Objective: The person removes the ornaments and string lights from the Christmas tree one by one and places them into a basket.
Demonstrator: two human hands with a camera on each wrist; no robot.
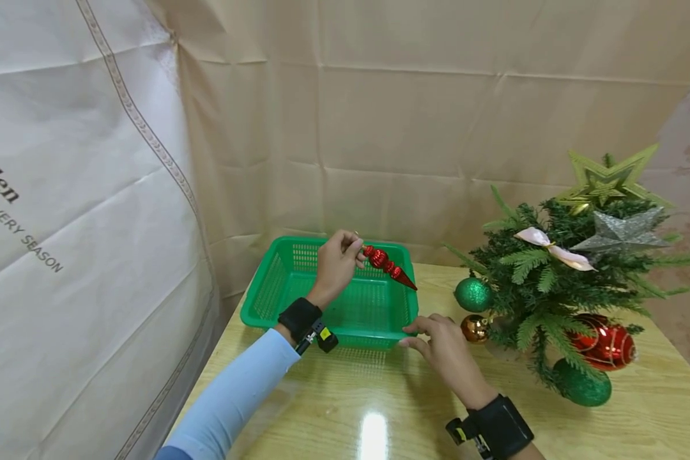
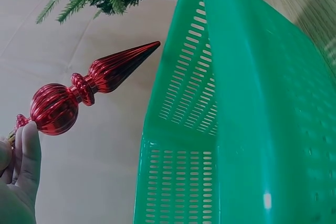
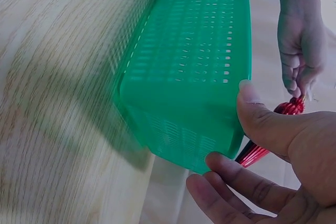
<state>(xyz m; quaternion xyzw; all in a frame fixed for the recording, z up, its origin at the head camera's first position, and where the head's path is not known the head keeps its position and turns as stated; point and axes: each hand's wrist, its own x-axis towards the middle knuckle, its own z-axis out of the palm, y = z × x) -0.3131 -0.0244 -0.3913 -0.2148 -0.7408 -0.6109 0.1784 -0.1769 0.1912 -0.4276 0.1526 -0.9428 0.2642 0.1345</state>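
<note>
My left hand (image 1: 338, 262) pinches a shiny red finial-shaped Christmas ornament (image 1: 379, 257) by its top end. The ornament hangs slanted over the far right part of a green plastic basket (image 1: 329, 333), its point toward the right rim. Ribbed bulbs and a long tapering tip show in the left wrist view, where the ornament (image 2: 55, 108) is seen whole. At the basket's near right corner, my right hand (image 1: 445, 348) holds the rim between thumb and forefinger. The thumb lies along one side of that corner in the right wrist view, the other fingers loosely bent.
A small artificial Christmas tree (image 1: 529, 281) stands at the right of the wooden table (image 1: 322, 409). It bears a gold star (image 1: 606, 179), a silver star (image 1: 623, 231), a pale bow (image 1: 554, 249) and several baubles, including a green one (image 1: 473, 294). Beige cloth (image 1: 391, 128) hangs behind.
</note>
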